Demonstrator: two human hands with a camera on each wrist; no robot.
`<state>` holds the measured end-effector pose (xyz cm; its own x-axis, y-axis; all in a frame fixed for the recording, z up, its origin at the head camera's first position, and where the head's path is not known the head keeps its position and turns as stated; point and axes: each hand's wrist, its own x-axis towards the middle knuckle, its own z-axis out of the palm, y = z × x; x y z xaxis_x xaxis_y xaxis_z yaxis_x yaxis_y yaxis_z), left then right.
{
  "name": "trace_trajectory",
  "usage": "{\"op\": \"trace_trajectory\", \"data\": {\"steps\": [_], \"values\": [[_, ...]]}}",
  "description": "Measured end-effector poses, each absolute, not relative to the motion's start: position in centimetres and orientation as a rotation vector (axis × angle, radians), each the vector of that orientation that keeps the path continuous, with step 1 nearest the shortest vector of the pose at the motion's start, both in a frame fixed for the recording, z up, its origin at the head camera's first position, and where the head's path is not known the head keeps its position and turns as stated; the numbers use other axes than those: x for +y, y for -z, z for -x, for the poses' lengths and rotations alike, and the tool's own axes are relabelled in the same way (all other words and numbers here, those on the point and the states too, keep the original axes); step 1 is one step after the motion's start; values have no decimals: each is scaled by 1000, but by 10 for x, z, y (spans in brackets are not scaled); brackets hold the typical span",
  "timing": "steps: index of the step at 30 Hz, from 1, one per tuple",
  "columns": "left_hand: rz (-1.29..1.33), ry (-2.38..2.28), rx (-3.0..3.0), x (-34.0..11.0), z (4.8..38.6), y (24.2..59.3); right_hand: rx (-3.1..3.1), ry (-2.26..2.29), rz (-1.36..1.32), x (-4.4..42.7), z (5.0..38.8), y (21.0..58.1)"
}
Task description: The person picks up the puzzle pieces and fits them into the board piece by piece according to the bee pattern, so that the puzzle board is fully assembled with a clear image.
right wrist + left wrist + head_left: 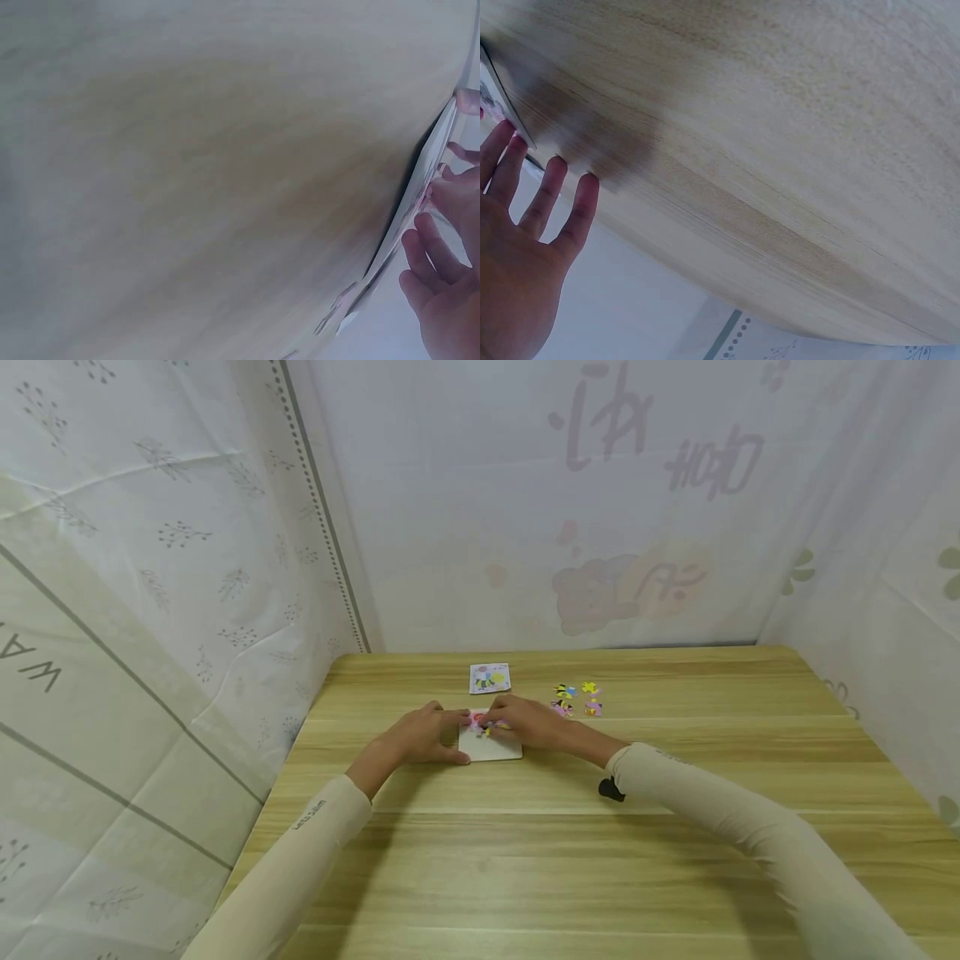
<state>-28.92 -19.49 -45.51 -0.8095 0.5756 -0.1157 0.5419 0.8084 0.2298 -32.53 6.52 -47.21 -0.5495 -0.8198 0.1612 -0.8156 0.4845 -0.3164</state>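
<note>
A white square puzzle board [491, 749] lies on the table, with a few joined colourful jigsaw pieces [478, 720] at its upper left. My left hand [427, 732] rests at the board's left side, fingers fairly straight and spread, thumb by the lower left corner. In the left wrist view the fingers of the left hand [525, 225] reach to the board's edge. From the right, my right hand [528, 722] reaches over the board and pinches a small puzzle piece [487, 731] with thumb and index finger, partly hidden. The other fingers of the right hand [446, 277] are loosely bent.
Behind the board lies a square picture card [490, 678] with a bee design. Several loose puzzle pieces [589, 687] in yellow, pink and black lie to the right. The wooden table [480, 860] meets hanging cloth [465, 527] at its back and sides.
</note>
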Motion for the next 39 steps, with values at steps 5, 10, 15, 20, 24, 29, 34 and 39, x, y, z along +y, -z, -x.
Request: {"op": "trace_trajectory", "data": {"steps": [5,10,15,20,24,29,34,39], "values": [[-887,-289,2813,-195,290,456,2669,571,1486,58,324,472],[-879,-293,2812,-195,290,456,2680,539,1462,51,324,475],[-865,-303,2809,-194,290,455,2708,498,1477,46,322,476],[-864,-306,2800,-194,290,455,2722,477,1493,43,321,476],[-871,-309,2800,-194,289,454,2727,468,1477,42,321,477],[-865,-304,2801,-195,289,454,2727,469,1505,41,322,480],[-850,-314,2804,-196,288,454,2728,493,1526,40,322,479],[-848,-322,2807,-196,288,454,2744,476,1503,40,320,478]]}}
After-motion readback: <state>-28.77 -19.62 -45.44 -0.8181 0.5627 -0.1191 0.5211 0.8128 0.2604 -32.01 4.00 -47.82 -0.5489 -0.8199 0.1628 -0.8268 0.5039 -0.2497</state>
